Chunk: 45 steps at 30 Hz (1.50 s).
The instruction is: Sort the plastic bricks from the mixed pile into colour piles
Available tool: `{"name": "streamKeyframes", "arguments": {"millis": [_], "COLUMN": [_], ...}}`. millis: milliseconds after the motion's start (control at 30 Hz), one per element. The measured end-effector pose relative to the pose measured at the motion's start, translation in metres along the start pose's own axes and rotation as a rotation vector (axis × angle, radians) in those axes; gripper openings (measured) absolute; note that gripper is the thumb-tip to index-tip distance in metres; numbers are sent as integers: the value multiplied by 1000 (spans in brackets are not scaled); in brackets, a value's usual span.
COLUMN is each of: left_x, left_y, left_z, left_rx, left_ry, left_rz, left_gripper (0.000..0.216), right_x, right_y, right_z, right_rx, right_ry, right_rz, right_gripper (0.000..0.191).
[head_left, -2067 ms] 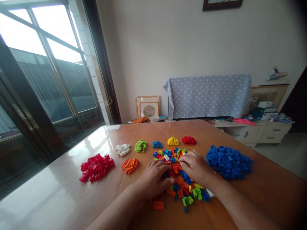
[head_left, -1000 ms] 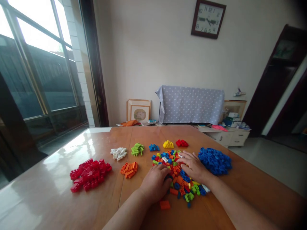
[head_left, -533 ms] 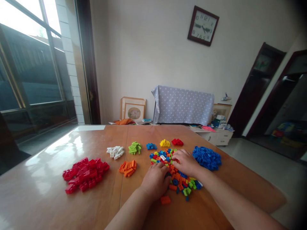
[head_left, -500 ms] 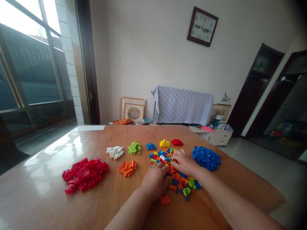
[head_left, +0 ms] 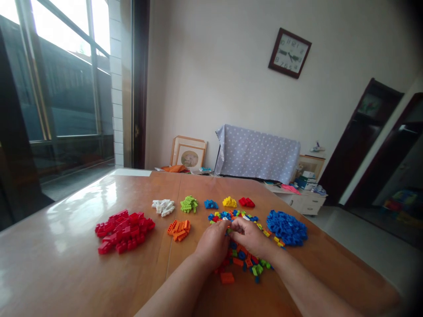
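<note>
My left hand [head_left: 214, 243] and my right hand [head_left: 248, 235] meet above a pile of mixed toy building bricks [head_left: 243, 255]. Both have their fingers curled in, the fingertips nearly touching. Whatever lies between those fingers is hidden or too small to name. Part of the mixed pile shows beyond the hands and part on the near side, in orange, blue, green, red, yellow and white. One orange brick [head_left: 227, 278] lies apart at the pile's near edge.
Sorted heaps lie around on the wooden table [head_left: 132, 286]: red bricks [head_left: 125, 231], white [head_left: 163, 207], orange [head_left: 179, 230], green [head_left: 189, 204], small blue [head_left: 210, 204], yellow [head_left: 229, 201], small red [head_left: 246, 202] and a large blue heap [head_left: 287, 227] at right.
My right hand has come in toward my left, its fingers now curled instead of spread over the pile. My left hand has lifted slightly off the bricks. The whole view has shifted a little.
</note>
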State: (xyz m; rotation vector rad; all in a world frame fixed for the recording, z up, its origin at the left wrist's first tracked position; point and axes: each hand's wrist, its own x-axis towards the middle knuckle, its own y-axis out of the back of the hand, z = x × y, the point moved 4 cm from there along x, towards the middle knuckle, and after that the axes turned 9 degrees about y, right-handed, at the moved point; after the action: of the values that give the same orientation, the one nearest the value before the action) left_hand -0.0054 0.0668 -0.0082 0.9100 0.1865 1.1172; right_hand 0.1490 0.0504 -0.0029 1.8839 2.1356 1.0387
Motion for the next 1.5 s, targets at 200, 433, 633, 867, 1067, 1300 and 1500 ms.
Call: {"name": "streamKeyframes", "arguments": {"millis": [200, 433, 633, 867, 1067, 1300, 1500], "left_x": [0, -2, 0, 1, 2, 2, 2], "left_y": [7, 16, 16, 12, 12, 12, 11], "left_z": [1, 1, -7, -5, -5, -7, -6], "left_rx": [53, 181, 235, 253, 277, 227, 46], "left_ry": [74, 105, 199, 159, 167, 173, 125], "left_rz": [-12, 76, 141, 93, 79, 93, 143], "left_gripper": [13, 18, 30, 25, 25, 23, 44], "right_x": [-7, -4, 16, 40, 46, 36, 27], "right_y": [3, 18, 25, 11, 5, 12, -2], "right_z": [4, 19, 25, 24, 23, 26, 18], "right_rx": [160, -9, -519, -785, -804, -486, 7], "right_ry": [-52, -92, -54, -131, -129, -56, -77], "right_rz": [2, 101, 140, 121, 135, 183, 110], "right_gripper": [31, 30, 20, 30, 16, 29, 35]}}
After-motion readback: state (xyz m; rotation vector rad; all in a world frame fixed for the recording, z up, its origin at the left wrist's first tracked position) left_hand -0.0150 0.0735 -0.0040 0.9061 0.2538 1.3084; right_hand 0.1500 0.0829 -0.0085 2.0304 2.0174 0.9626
